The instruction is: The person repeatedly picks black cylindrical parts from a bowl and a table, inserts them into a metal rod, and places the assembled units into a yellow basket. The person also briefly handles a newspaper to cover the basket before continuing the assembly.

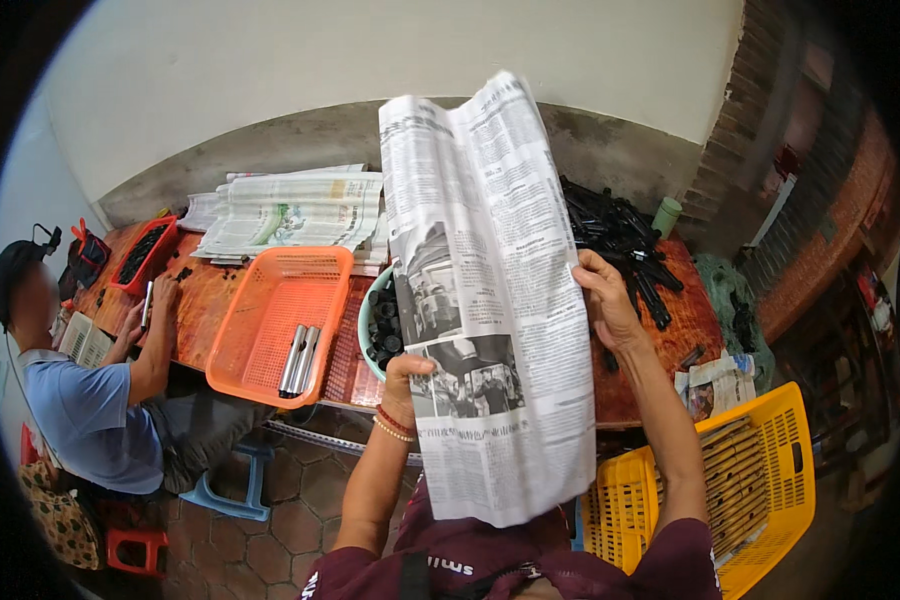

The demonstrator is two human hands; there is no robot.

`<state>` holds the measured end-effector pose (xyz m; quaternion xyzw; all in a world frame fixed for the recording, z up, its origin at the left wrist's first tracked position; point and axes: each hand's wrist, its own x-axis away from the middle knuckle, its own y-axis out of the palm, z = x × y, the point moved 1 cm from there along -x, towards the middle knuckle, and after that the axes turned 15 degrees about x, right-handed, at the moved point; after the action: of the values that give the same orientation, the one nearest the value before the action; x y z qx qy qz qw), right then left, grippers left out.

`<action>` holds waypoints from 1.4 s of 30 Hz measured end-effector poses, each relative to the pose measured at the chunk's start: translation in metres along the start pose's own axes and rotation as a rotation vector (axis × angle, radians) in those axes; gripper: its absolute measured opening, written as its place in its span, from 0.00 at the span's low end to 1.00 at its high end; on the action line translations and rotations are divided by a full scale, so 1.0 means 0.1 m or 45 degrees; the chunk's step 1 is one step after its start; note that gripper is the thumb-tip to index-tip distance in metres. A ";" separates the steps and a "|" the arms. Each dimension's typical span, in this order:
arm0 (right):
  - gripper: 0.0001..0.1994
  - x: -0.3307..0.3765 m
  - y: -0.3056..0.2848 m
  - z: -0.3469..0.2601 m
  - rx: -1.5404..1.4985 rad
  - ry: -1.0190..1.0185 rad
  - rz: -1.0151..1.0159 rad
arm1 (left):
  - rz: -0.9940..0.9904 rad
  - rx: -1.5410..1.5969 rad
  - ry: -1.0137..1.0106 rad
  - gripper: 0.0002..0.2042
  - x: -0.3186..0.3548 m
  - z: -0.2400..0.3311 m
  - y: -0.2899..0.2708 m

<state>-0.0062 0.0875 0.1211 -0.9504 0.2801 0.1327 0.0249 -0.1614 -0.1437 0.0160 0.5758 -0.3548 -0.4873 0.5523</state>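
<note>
A long sheet of newspaper [490, 300], creased down its length, is held up before me over the table's front edge. My left hand [406, 388] grips its left edge, thumb on the front and fingers behind. Higher up, my right hand [610, 300] pinches the right edge. Behind the sheet on the left, a pale green basin [364, 330] of black round pieces is partly hidden. Left of that basin stands an orange plastic basket [245, 320] holding several shiny metal tubes [300, 360]. Black tubular parts [630, 235] lie heaped beyond my right hand.
Stacked newspapers [280, 210] lie at the back of the reddish table [195, 325]. A co-worker [95, 400] sits at left, holding a tube, near a red tray [142, 255]. At lower right, a yellow crate [790, 470] holds bamboo-like rods. A green cup [667, 215] stands behind the black heap.
</note>
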 end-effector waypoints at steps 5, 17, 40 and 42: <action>0.05 -0.01 0.13 0.33 -0.408 0.276 -0.243 | -0.257 0.048 -0.077 0.35 -0.09 -0.16 -0.06; 0.41 0.12 0.27 0.32 -0.368 0.125 -0.476 | 0.156 -0.755 -0.134 0.20 -0.16 -0.42 0.19; 0.38 0.03 0.44 -0.10 1.037 -0.181 -0.170 | 0.208 -0.494 0.579 0.31 0.27 -0.25 0.18; 0.41 0.04 0.42 -0.09 1.214 -0.209 -0.192 | 0.222 -0.544 0.733 0.31 0.26 -0.18 0.21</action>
<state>-0.0232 0.0486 0.1295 -0.8372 0.2373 0.0620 0.4889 -0.1343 -0.1656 0.0312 0.5288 -0.1227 -0.3195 0.7767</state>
